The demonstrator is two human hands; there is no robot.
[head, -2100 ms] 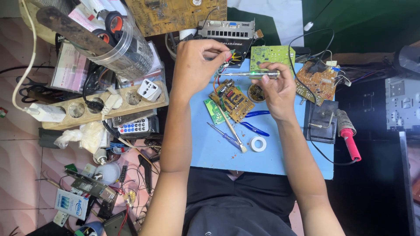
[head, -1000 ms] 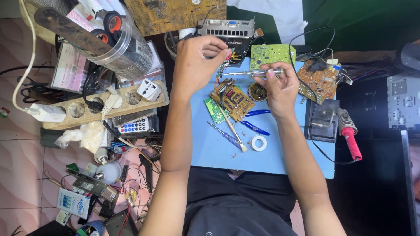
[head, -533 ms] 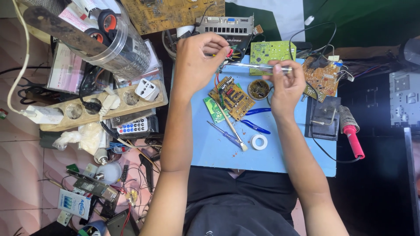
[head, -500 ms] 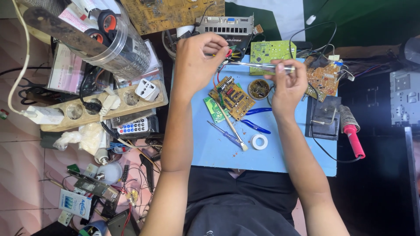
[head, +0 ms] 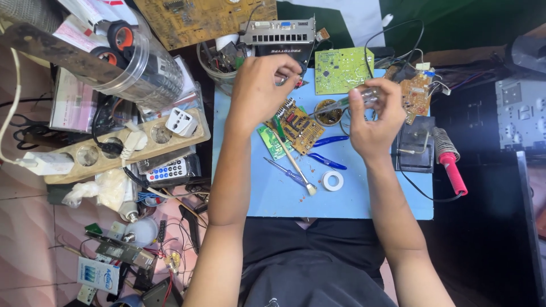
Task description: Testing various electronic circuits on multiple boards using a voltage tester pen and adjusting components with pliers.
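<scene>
Gripping a clear-handled screwdriver [head: 347,102], the right hand [head: 372,122] aims its near-level shaft toward the pinched-shut left hand [head: 261,91].

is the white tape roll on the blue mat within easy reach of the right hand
Probably yes: the tape roll lies bare on the mat just below the right hand, nothing between them, though that hand holds a screwdriver.

1 head view, straight down, close over blue mat [head: 364,193]

Clear-handled screwdriver [head: 348,101], held nearly level above the blue mat [head: 364,196], tip pointing left
</scene>
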